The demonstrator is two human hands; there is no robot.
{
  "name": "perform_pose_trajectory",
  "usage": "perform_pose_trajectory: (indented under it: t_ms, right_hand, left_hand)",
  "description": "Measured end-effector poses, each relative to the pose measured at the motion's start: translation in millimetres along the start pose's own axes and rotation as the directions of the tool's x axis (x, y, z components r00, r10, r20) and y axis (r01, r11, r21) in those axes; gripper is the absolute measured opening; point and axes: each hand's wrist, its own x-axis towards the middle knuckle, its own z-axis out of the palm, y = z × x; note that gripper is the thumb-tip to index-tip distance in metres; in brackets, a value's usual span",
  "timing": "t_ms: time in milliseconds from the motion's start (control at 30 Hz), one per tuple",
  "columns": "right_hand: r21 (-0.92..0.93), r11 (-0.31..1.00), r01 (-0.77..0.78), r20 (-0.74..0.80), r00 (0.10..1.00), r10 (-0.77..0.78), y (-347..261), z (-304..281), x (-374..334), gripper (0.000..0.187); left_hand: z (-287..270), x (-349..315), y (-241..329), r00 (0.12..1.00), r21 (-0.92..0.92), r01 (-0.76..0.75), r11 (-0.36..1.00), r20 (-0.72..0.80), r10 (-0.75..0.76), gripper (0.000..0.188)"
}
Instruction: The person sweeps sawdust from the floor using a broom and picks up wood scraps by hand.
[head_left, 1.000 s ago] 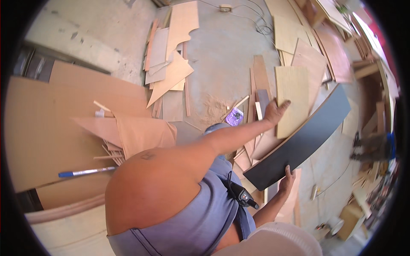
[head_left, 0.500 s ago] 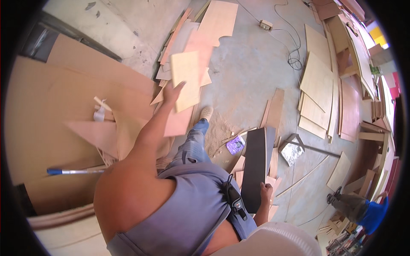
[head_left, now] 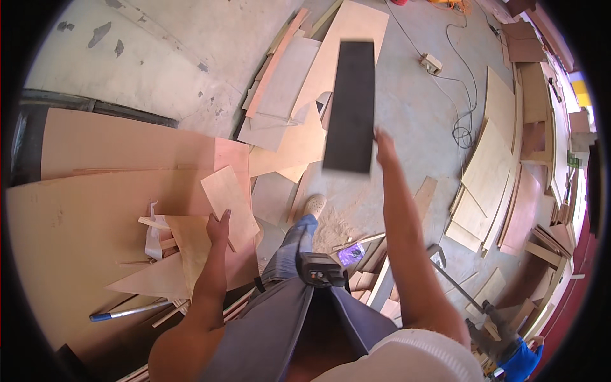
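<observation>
A pale wooden board (head_left: 230,197) is in my left hand (head_left: 219,228), gripped by its lower part over the leaning brown sheets. Out in front, my right hand (head_left: 382,148) grips a long black board (head_left: 349,108) by its right edge, with the fingers mostly hidden behind it. The black board is held up nearly vertical in view, above the floor and in front of a stack of plywood offcuts (head_left: 286,89). Beneath my left hand lie a triangular pale sheet (head_left: 153,274) and a curved piece of plywood (head_left: 191,248).
Large brown sheets (head_left: 76,223) fill the left side. Plywood panels (head_left: 487,178) lie to the right. A cable with a socket box (head_left: 431,63) runs over the floor. Sawdust (head_left: 334,232) and a purple packet (head_left: 350,254) lie near my foot. A person in blue (head_left: 523,363) is at lower right.
My right hand has lifted the black board from beside me up and forward. My left hand has lowered the pale board toward the left. The view has shifted.
</observation>
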Motion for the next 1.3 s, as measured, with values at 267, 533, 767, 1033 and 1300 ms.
perform_pose_trajectory:
  t_ms: [267, 533, 767, 1033, 1300]
  right_hand:
    - [-0.333, 0.933, 0.135, 0.424, 0.906, 0.020, -42.0, 28.6, 53.1, 0.046]
    - [-0.799, 0.511, 0.316, 0.499, 0.823, 0.271, 268.5, -84.4, -196.9, 0.039]
    - [-0.920, 0.247, 0.303, 0.391, 0.709, 0.587, 310.3, -172.5, -421.5, 0.041]
    - [-0.623, 0.645, -0.443, 0.058, 0.796, 0.602, 240.7, -138.7, -418.8, 0.035]
    - [-0.479, 0.768, -0.424, -0.069, 0.891, 0.449, 146.2, -109.7, -313.6, 0.051]
  left_hand:
    - [2.1, -16.7, 25.0, 0.998, -0.101, -0.010, 0.995, 0.067, 0.017, 0.046]
    - [10.6, -20.1, 25.8, 0.981, -0.123, -0.137, 0.983, 0.122, 0.152, 0.044]
    - [45.5, 8.8, 37.4, 0.978, -0.207, -0.149, 0.967, 0.114, 0.175, 0.045]
    - [84.7, 71.1, 107.9, 0.912, -0.058, -0.335, 0.941, 0.232, 0.339, 0.048]
    - [96.2, 363.6, 468.6, 0.910, -0.110, -0.390, 0.914, 0.109, 0.401, 0.122]
